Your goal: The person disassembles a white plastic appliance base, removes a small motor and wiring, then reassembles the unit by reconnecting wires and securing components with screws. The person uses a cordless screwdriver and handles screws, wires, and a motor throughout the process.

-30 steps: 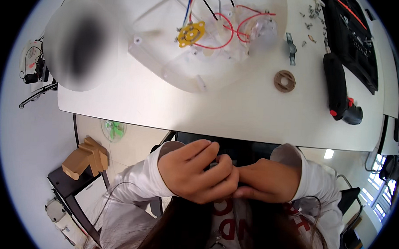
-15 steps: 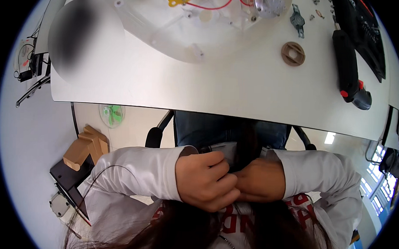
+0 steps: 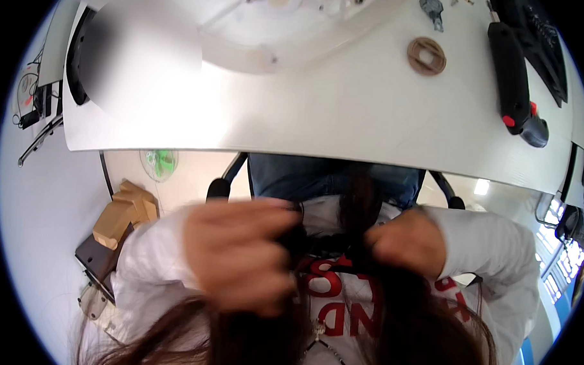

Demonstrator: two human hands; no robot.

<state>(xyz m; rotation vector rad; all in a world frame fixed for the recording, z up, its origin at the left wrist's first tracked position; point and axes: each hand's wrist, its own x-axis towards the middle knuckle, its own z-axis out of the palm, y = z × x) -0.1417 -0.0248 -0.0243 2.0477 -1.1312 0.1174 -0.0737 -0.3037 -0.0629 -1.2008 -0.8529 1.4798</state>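
Observation:
My left hand [image 3: 241, 255] is raised in front of my chest, smeared by motion, so its fingers cannot be made out. To its right, my right hand [image 3: 411, 244] is curled closed before my chest, slightly blurred. Dark hair [image 3: 362, 204] and a blurred dark band [image 3: 331, 269] lie between the two hands. Whether either hand grips them is hidden. Both hands are apart from each other and nearer to me than the white table [image 3: 294, 128].
On the table lie a translucent plastic housing [image 3: 257, 60], a brown ring with a crossbar [image 3: 427, 56], a grey metal bracket [image 3: 432, 10], a black-and-red power screwdriver [image 3: 509, 81] and a black case [image 3: 542, 46]. Cardboard boxes [image 3: 125, 212] stand at lower left, below a green fan [image 3: 159, 162].
My hands, together before, have moved apart: the left one leftward, the right one a little to the right and up. The table's things appear higher in view.

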